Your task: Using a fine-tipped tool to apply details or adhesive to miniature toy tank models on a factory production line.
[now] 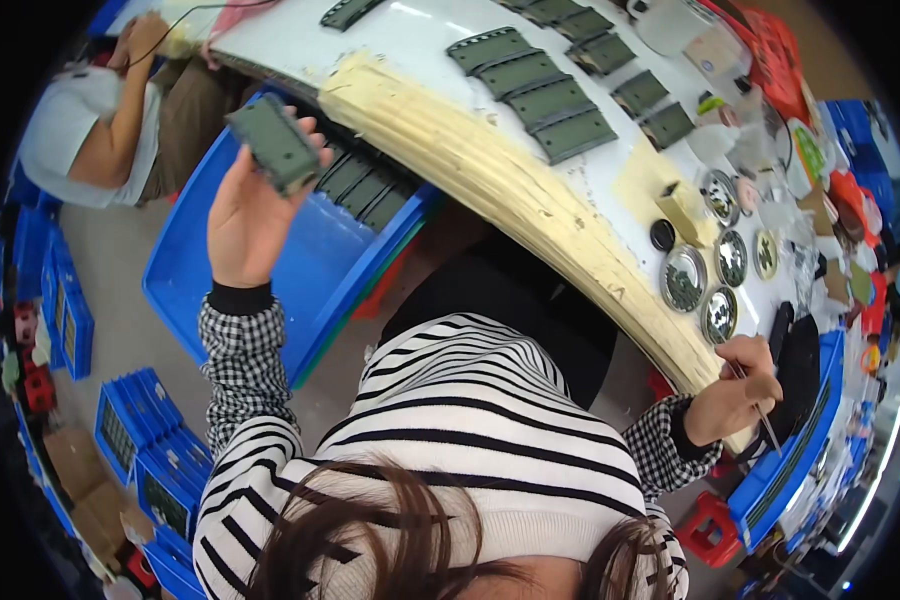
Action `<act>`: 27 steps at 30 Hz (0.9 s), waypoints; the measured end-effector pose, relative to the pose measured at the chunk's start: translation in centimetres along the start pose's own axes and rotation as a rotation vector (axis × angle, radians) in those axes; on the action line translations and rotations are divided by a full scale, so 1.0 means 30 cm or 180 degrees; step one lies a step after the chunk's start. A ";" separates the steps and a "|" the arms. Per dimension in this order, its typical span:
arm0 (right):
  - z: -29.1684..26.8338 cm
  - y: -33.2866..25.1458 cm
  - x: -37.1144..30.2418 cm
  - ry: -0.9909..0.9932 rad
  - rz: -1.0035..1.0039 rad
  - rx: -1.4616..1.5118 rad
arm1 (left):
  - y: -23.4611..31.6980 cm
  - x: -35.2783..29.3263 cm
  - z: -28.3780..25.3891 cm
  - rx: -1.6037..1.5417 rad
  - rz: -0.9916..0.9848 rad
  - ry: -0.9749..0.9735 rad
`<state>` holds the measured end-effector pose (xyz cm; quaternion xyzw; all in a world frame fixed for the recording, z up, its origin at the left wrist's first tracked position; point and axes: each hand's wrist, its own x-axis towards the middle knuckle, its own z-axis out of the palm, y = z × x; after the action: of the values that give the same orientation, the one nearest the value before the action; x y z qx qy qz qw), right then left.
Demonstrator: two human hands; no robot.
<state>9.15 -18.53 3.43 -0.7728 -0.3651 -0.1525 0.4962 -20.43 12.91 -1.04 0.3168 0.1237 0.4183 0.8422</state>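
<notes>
Looking down, we hold a green rectangular panel (273, 147) in our left hand (253, 215), gripped by its sides between thumb and fingers, above a blue bin (225, 270) where similar panels (365, 190) lie side by side. Our right hand (732, 392) pinches a thin metal tool (770, 431), slanting toward the lower right, near round dishes (683, 278) of small dark parts. Before us, rows of green panels (535, 95) lie on a white table (400, 42) with a cream-coloured front edge (490, 175).

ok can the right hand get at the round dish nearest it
Probably yes: nothing visible blocks the dish from the right hand, though that hand holds a thin metal tool.
</notes>
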 end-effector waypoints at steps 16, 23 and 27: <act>-0.040 0.180 0.002 -0.0419 0.1479 0.0864 | -0.510 0.234 0.451 0.1492 -0.1587 -0.0517; 0.012 0.268 0.016 -0.0530 0.0739 0.0034 | -0.532 0.231 0.482 0.1242 -0.1767 -0.0387; 0.036 0.286 0.033 -0.0528 0.0618 -0.0286 | -0.562 0.228 0.525 0.1146 -0.1847 -0.0478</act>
<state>15.83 -19.25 -2.11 -0.8359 -0.3211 -0.0555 0.4416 1.81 3.93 0.71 0.4418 0.2180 0.1085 0.8634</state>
